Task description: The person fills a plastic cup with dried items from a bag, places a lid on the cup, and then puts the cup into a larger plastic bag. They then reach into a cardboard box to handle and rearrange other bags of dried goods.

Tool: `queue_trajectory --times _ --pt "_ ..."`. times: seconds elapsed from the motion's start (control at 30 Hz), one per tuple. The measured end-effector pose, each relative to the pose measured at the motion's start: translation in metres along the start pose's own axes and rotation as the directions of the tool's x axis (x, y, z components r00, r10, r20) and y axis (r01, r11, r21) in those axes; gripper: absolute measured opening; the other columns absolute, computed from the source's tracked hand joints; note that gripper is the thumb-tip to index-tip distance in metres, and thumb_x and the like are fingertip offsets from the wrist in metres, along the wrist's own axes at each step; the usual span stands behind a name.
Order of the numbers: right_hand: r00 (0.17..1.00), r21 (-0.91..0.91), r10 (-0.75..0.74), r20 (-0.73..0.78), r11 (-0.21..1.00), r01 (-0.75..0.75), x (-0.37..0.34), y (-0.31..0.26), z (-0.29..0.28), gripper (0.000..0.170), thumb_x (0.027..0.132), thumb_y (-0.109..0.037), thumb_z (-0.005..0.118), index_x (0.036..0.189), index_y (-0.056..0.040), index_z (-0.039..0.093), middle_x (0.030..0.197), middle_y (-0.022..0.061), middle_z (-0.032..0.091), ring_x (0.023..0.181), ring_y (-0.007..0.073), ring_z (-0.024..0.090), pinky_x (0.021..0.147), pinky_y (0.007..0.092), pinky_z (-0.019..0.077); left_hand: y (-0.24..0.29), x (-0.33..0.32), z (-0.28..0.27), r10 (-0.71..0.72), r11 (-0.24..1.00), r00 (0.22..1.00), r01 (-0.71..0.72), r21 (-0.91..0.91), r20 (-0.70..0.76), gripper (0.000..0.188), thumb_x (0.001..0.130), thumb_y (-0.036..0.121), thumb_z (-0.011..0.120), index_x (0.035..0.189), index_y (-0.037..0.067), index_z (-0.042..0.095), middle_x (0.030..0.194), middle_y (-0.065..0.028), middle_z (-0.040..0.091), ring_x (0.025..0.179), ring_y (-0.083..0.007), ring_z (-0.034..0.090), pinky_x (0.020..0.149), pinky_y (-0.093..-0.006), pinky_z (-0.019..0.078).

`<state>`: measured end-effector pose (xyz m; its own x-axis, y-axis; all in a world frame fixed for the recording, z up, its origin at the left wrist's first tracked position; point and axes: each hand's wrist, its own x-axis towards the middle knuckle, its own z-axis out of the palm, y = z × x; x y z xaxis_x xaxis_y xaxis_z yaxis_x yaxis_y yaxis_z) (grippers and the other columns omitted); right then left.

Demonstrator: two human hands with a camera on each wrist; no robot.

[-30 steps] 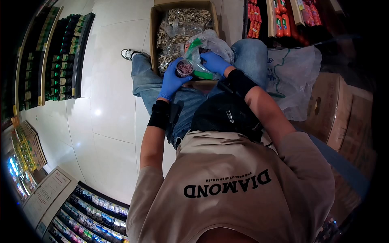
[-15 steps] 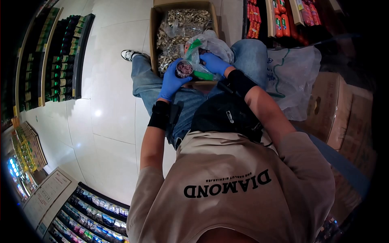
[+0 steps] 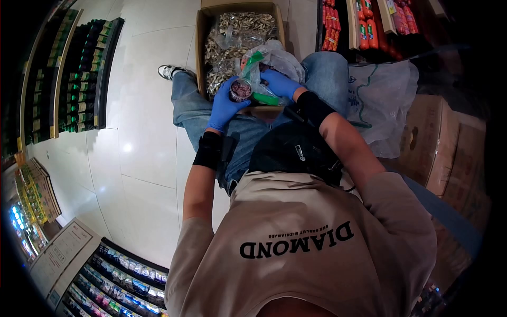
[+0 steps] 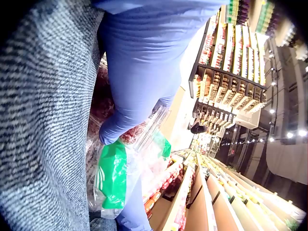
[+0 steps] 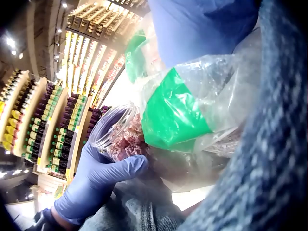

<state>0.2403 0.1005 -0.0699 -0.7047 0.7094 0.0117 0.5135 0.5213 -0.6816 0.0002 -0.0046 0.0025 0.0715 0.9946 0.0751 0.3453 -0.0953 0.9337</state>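
In a blue glove, the left hand (image 3: 225,107) grips a clear round jar (image 3: 240,90) of pinkish-purple dried pieces; the right wrist view shows its fingers and thumb round the jar (image 5: 120,137). Beside it, the right hand (image 3: 281,83), also gloved, reaches into a clear plastic bag (image 3: 289,59) with green patches. The right fingertips are hidden inside the bag, so their hold cannot be told. In the right wrist view the bag's green patch (image 5: 173,113) lies against the jar's side.
A cardboard box (image 3: 200,50) of dried sliced pieces stands between the person's legs. Another plastic bag (image 3: 388,103) lies beside stacked cartons (image 3: 430,137) at the right. Shelves of bottles (image 3: 79,100) stand at the left; red packages (image 3: 369,33) fill a shelf at top right.
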Motion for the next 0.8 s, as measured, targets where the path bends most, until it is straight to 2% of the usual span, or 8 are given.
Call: queue_trajectory --times 0.27,0.33,0.43,0.57,0.67,0.73,0.77,0.8 --pt "0.999 0.018 -0.054 -0.008 0.998 0.054 -0.001 -0.005 -0.005 0.024 0.088 -0.007 0.061 0.111 -0.0050 0.067 0.104 0.0254 0.066 0.098 0.0437 0.064 0.084 0.0481 0.0510 -0.002 0.000 0.000 -0.007 1.000 1.000 0.007 0.016 0.002 0.086 0.061 0.016 0.092 0.137 0.002 0.055 0.130 -0.0190 0.063 0.119 -0.0306 0.063 0.103 -0.0391 0.0494" --pt "0.999 0.012 -0.028 -0.022 1.000 0.029 0.001 0.005 0.004 0.021 0.088 -0.008 0.061 0.108 -0.0041 0.066 0.102 0.0249 0.066 0.096 0.0435 0.064 0.084 0.0483 0.0506 0.002 0.000 -0.001 -0.013 0.999 1.000 0.012 0.041 0.018 0.085 0.064 0.011 0.091 0.139 0.001 0.053 0.130 -0.0136 0.062 0.119 -0.0228 0.062 0.104 -0.0356 0.0495" --pt "0.995 0.142 0.104 0.009 0.984 -0.104 -0.002 -0.007 -0.004 0.017 0.089 -0.009 0.062 0.105 -0.0039 0.064 0.099 0.0243 0.065 0.094 0.0424 0.064 0.083 0.0472 0.0502 0.002 0.000 -0.001 -0.009 1.000 1.000 0.009 0.017 0.012 0.084 0.064 0.011 0.091 0.139 0.002 0.053 0.131 -0.0135 0.062 0.119 -0.0229 0.062 0.104 -0.0357 0.0495" --pt "0.987 0.132 0.128 -0.092 0.985 -0.116 -0.006 -0.027 -0.021 0.016 0.089 -0.011 0.064 0.102 -0.0034 0.062 0.096 0.0242 0.064 0.092 0.0434 0.063 0.082 0.0469 0.0501 0.003 0.000 -0.001 -0.008 0.999 1.000 0.008 0.035 0.012 0.085 0.064 0.011 0.092 0.139 0.002 0.054 0.131 -0.0137 0.062 0.119 -0.0230 0.062 0.104 -0.0357 0.0494" --pt "0.957 0.182 0.269 -0.109 0.952 -0.246 -0.001 -0.035 -0.033 0.018 0.090 -0.014 0.067 0.103 -0.0027 0.063 0.094 0.0194 0.066 0.087 0.0373 0.064 0.079 0.0432 0.0510 0.001 -0.001 -0.001 -0.023 1.000 1.000 0.023 0.013 0.001 0.087 0.061 0.016 0.092 0.138 0.002 0.054 0.130 -0.0187 0.061 0.120 -0.0307 0.062 0.104 -0.0388 0.0484" --pt "0.900 0.494 0.391 -0.193 0.831 -0.256 0.004 -0.034 -0.035 0.024 0.092 -0.020 0.071 0.107 -0.0017 0.065 0.095 0.0111 0.068 0.086 0.0243 0.065 0.077 0.0372 0.0518 0.000 0.000 0.000 -0.006 1.000 1.000 0.006 0.009 0.003 0.087 0.061 0.016 0.092 0.138 0.002 0.054 0.130 -0.0189 0.061 0.120 -0.0310 0.061 0.104 -0.0392 0.0482" --pt "0.900 0.494 0.391 -0.191 0.831 -0.256 0.006 -0.031 -0.035 0.024 0.092 -0.020 0.071 0.107 -0.0017 0.065 0.095 0.0111 0.068 0.086 0.0243 0.065 0.077 0.0372 0.0518 0.000 0.000 0.000 -0.007 1.000 1.000 0.007 0.009 0.002 0.087 0.061 0.016 0.092 0.138 0.002 0.054 0.130 -0.0189 0.061 0.120 -0.0310 0.061 0.104 -0.0392 0.0482" --pt "0.904 0.587 0.396 -0.159 0.774 -0.236 0.007 -0.028 -0.036 0.025 0.093 -0.021 0.072 0.108 -0.0019 0.066 0.096 0.0078 0.069 0.088 0.0190 0.065 0.078 0.0338 0.0518 0.000 0.000 0.000 0.005 1.000 1.000 -0.005 0.027 0.000 0.086 0.063 0.014 0.092 0.138 0.002 0.054 0.130 -0.0164 0.062 0.119 -0.0272 0.062 0.104 -0.0377 0.0489"
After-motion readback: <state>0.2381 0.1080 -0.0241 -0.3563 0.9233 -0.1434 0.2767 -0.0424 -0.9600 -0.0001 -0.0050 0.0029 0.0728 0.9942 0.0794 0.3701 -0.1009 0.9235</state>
